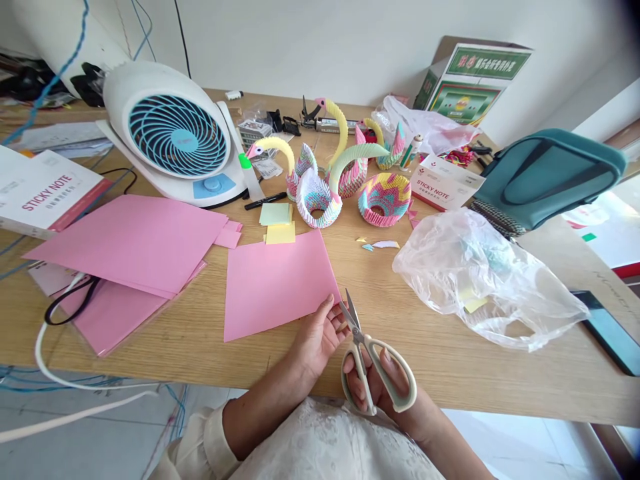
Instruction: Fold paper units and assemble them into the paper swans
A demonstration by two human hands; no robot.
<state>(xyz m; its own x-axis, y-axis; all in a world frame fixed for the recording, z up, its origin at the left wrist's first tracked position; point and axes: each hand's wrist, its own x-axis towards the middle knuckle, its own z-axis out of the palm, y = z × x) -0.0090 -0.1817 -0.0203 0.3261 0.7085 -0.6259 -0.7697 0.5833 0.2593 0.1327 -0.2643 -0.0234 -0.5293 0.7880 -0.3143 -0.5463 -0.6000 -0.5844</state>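
Note:
A sheet of pink paper [277,287] lies flat on the wooden table [440,347], and my left hand [317,337] grips its lower right corner from below the edge. My right hand [380,387] is closed through the cream handles of a pair of scissors [370,367]. The metal blades [351,312] point up and away from me, right beside that paper corner. The blades do not visibly cut into the sheet. A pale green sticky note pad [275,214] and a yellow one [281,233] lie just above the sheet.
A stack of pink sheets [125,253] lies to the left, below a white and blue desk fan [175,133]. Several paper-folded swans [317,200] stand at the back. A crumpled plastic bag [480,280] lies right, beside a teal bag [547,180] and a cardboard box [473,83].

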